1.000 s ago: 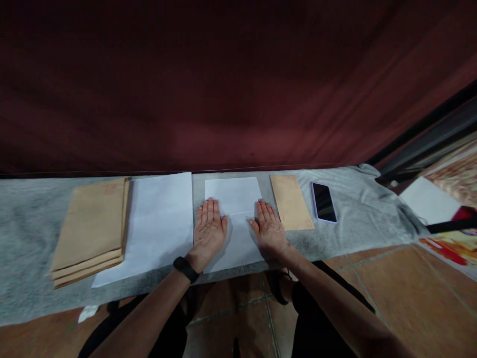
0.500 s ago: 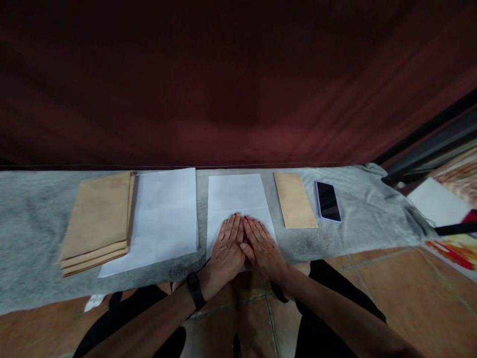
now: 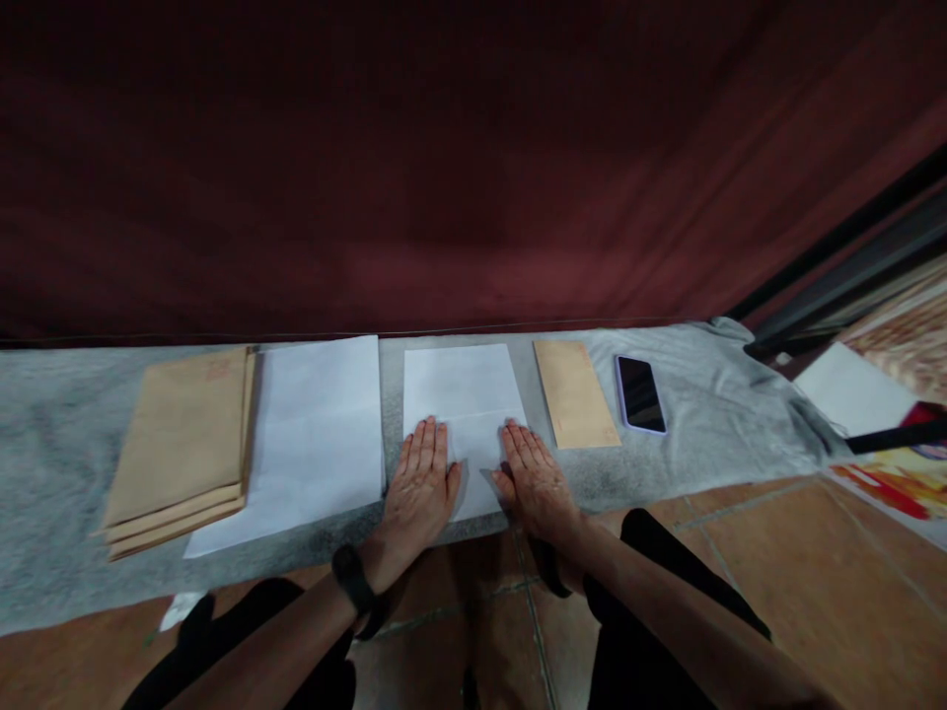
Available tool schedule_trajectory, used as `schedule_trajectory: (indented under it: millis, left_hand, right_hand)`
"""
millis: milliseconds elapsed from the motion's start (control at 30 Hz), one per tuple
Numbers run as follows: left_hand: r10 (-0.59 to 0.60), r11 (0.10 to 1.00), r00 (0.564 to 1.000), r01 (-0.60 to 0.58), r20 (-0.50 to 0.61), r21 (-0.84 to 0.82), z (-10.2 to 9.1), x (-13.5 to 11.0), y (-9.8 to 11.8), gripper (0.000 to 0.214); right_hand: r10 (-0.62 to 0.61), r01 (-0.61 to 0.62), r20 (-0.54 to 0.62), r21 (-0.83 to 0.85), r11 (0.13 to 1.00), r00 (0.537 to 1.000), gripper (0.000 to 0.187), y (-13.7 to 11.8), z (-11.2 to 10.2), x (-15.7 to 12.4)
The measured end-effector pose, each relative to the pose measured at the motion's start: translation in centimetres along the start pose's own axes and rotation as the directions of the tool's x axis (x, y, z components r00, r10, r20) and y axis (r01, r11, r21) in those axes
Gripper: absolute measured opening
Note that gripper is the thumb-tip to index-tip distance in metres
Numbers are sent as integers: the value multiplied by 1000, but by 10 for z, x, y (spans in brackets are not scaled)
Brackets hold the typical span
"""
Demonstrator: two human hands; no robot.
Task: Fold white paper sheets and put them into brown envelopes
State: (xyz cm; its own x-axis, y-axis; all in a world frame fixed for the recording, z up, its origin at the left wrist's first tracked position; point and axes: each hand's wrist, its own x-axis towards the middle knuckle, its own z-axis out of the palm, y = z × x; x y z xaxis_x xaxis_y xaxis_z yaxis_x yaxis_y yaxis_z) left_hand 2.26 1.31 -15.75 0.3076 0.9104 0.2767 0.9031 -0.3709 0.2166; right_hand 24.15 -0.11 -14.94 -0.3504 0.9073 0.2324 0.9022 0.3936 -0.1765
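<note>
A white sheet of paper (image 3: 463, 380) lies in front of me, with a crease running across its middle. My left hand (image 3: 421, 478) rests flat on the sheet's left side, fingers stretched out and thumb apart. On the right side of the same sheet lies my right hand (image 3: 534, 473), also flat, its fingers pointing away from me. Bare paper shows between the two hands. Neither hand grips anything.
To the left, brown envelopes (image 3: 184, 424) are stacked partly over a pile of white paper (image 3: 318, 424). A single brown envelope (image 3: 577, 394) and a phone (image 3: 640, 394) lie to the right. Grey cloth (image 3: 725, 414) covers the surface; a dark red curtain (image 3: 444, 197) hangs behind.
My hands have moved apart from the sheet's middle, the left toward its left edge and the right toward its right edge. The view has shifted slightly.
</note>
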Motion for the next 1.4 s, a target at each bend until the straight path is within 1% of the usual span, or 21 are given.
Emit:
schedule_trajectory:
  millis: [100, 200, 267, 333, 400, 500, 600, 733, 833, 933, 1200, 1300, 1400]
  left_hand:
    - [-27, 999, 1000, 27, 2, 29, -3, 1, -2, 63]
    - [-55, 997, 998, 55, 7, 61, -8, 8, -1, 62]
    - [-52, 997, 999, 52, 10, 57, -10, 16, 2, 62]
    - [-24, 999, 1000, 24, 17, 31, -11, 24, 6, 61]
    - [22, 1000, 999, -22, 28, -5, -8, 32, 12, 60]
    - [84, 996, 995, -81, 48, -45, 2, 44, 18, 60]
    - [95, 995, 992, -91, 89, -41, 11, 58, 19, 61]
    - [27, 1000, 992, -27, 122, 6, 17, 77, 11, 61]
    - [-28, 999, 995, 27, 101, 18, 19, 88, 2, 60]
    - [-59, 998, 996, 58, 73, 16, 20, 94, -6, 61]
    - [-221, 974, 974, 218, 43, 59, 15, 105, -31, 63]
    - [-272, 961, 962, 272, 4, 50, 14, 107, -39, 64]
    - [-302, 952, 952, 304, -52, 34, 15, 109, -44, 64]
  right_hand:
    - [41, -41, -17, -9, 999, 999, 62, 2, 2, -1]
    - [99, -100, -35, -1, 995, 994, 61, 4, 1, 5]
    - [109, -108, -37, 24, 994, 993, 60, 5, -1, 13]
    - [91, -89, -24, 70, 994, 996, 59, 5, -3, 24]
    - [84, -83, 3, 130, 988, 996, 58, 4, -3, 38]
    - [81, -88, 45, 191, 978, 996, 57, -1, 1, 58]
    - [50, -64, 67, 215, 975, 996, 59, -6, 7, 74]
    - [54, -66, 72, 168, 984, 996, 56, -8, 14, 89]
    - [61, -67, 61, 105, 992, 996, 55, -4, 19, 97]
    - [80, -82, 39, 51, 995, 996, 56, 4, 23, 102]
    - [209, -209, -30, -20, 978, 978, 60, 25, 27, 111]
    - [262, -263, -39, -27, 964, 964, 61, 30, 28, 114]
    - [294, -294, -84, 6, 956, 952, 60, 32, 30, 118]
